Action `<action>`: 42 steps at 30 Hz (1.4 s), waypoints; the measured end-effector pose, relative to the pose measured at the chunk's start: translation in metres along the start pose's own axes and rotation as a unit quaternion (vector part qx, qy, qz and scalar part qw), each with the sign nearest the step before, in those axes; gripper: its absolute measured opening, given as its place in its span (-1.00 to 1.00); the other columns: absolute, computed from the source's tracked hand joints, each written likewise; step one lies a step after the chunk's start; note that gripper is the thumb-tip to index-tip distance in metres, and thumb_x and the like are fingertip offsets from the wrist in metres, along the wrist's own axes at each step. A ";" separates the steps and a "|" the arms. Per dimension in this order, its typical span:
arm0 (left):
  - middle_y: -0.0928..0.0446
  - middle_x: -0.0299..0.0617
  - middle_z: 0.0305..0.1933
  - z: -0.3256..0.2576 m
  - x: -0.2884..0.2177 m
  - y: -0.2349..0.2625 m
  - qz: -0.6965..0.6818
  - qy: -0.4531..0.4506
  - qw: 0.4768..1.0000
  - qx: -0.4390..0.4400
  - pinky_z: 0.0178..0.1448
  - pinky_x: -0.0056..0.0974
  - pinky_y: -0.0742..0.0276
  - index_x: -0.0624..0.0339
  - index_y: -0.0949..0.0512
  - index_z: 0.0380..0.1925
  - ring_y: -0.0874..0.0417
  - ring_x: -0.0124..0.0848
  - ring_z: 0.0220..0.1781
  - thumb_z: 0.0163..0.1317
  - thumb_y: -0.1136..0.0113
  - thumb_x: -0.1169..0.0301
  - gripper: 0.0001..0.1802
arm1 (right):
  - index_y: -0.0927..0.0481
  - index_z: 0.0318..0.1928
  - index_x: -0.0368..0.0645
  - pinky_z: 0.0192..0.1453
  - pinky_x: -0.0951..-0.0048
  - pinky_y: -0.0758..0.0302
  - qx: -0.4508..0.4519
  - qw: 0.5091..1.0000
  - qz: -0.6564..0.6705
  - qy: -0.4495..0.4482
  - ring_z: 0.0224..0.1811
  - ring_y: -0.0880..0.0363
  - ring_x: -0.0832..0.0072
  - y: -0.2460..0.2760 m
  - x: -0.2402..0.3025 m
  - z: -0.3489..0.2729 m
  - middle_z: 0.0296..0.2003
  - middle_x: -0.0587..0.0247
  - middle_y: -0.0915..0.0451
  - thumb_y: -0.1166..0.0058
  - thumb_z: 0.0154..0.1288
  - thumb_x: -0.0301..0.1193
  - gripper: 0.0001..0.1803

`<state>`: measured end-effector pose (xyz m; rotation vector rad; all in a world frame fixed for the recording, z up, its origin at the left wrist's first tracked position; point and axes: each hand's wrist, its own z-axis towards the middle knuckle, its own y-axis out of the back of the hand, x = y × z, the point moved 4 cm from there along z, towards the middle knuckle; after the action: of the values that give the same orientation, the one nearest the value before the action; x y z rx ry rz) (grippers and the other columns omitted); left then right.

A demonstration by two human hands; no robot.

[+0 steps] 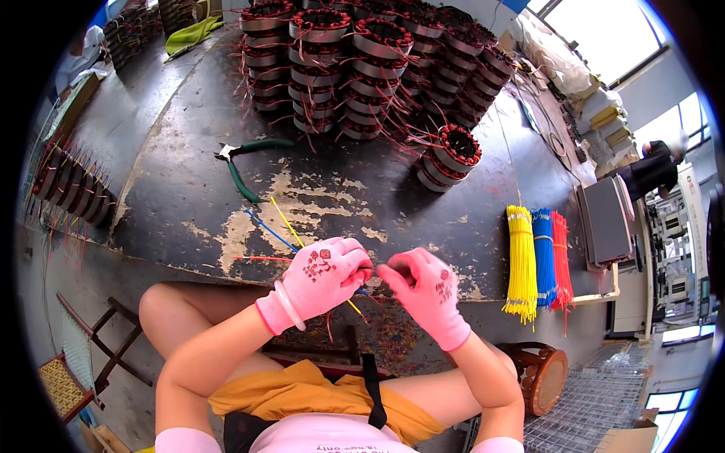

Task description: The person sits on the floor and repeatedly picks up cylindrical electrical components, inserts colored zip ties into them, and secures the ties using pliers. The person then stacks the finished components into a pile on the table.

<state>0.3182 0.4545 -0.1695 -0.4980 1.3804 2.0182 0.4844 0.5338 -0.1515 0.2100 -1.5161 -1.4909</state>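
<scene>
My left hand [321,275], in a pink glove with a pale band at the wrist, is closed around a few thin wires. A yellow wire [285,219], a blue wire [269,230] and a red wire [262,258] stick out beyond it over the table; short ends emerge below the fingers. Just to the right, my right hand [427,294], also gloved in pink, has its thumb and fingers curled together, slightly blurred. Whatever it may pinch is hidden. A small gap separates the hands at the table's front edge. Green-handled cutters [240,181] lie spread beyond the wires.
Stacked motor stators [374,75] with red leads fill the table's far side; a short stator stack [445,162] stands nearer. Tied yellow [521,264], blue [544,253] and red wire bundles [560,257] lie right. More stators [72,189] sit left. A wooden stool [540,377] is below right.
</scene>
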 end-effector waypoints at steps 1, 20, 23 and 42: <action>-0.63 -0.25 -0.20 -0.001 0.000 0.000 0.000 0.005 1.000 0.007 -0.08 -0.15 -0.61 0.08 -0.63 -0.33 -0.66 -0.19 -0.14 0.18 -0.31 0.43 -0.93 | -0.64 0.00 -0.02 -0.22 0.40 -0.54 -0.101 0.972 -0.151 0.149 -0.34 -0.61 0.53 0.007 0.014 -0.006 -0.27 0.37 -0.63 -0.33 0.26 -0.09 -0.60; -0.62 -0.26 -0.19 0.002 0.000 0.000 0.005 0.004 1.000 0.019 -0.08 -0.12 -0.61 0.08 -0.61 -0.30 -0.65 -0.17 -0.14 0.18 -0.29 0.45 -0.91 | -0.62 -0.19 -0.02 -0.18 0.24 -0.51 0.077 0.951 -0.204 0.218 -0.21 -0.60 0.33 -0.005 0.009 0.008 -0.38 0.31 -0.51 -0.28 0.23 -0.15 -0.73; -0.63 -0.26 -0.19 0.002 0.000 0.003 -0.001 0.002 1.000 0.016 -0.08 -0.12 -0.61 0.08 -0.61 -0.30 -0.66 -0.16 -0.13 0.19 -0.28 0.45 -0.92 | -0.65 -0.24 -0.09 -0.35 0.44 -0.41 0.147 0.980 0.126 0.050 -0.40 -0.54 0.53 -0.016 -0.008 0.011 -0.43 0.39 -0.57 -0.16 0.41 -0.13 -0.72; -0.58 -0.23 -0.27 0.001 -0.003 -0.001 0.025 -0.004 1.000 0.002 -0.13 -0.11 -0.60 0.10 -0.57 -0.33 -0.65 -0.18 -0.18 0.18 -0.29 0.43 -0.91 | -0.60 -0.42 0.03 -0.24 0.29 -0.39 -0.126 0.957 -0.221 0.137 -0.29 -0.54 0.39 0.005 -0.011 -0.013 -0.45 0.40 -0.45 -0.31 0.17 -0.32 -0.87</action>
<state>0.3209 0.4545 -0.1683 -0.4580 1.4057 2.0536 0.5018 0.5338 -0.1560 0.6077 -1.0853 -1.8997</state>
